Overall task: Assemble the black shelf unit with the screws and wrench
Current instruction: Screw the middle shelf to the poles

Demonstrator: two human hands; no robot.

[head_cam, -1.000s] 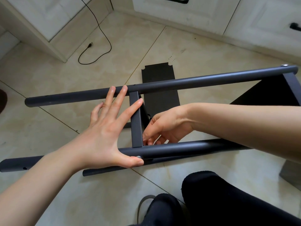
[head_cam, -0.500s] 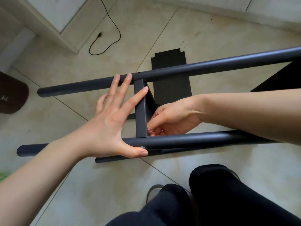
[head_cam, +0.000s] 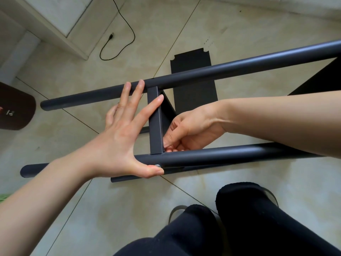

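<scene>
The black shelf frame lies on its side over the tiled floor. Its far tube [head_cam: 221,71] and near tube [head_cam: 230,156] are joined by a flat cross piece [head_cam: 156,122]. My left hand [head_cam: 118,143] is spread wide: the thumb presses on a silver screw head [head_cam: 157,165] on the near tube, and the fingertips reach the far tube and the cross piece. My right hand [head_cam: 186,133] reaches between the tubes with its fingers curled at the inner corner where the cross piece meets the near tube. Whatever those fingertips touch is hidden. No wrench is in view.
A loose black shelf panel [head_cam: 193,85] lies flat on the floor beyond the frame. A black cable [head_cam: 118,43] trails near the white cabinet [head_cam: 55,19]. A dark brown object [head_cam: 16,108] sits at the left edge. My legs in black [head_cam: 230,218] are at the bottom.
The view has dropped and come closer to the frame. Both hands stay at the same joint, thumb on the screw head throughout.
</scene>
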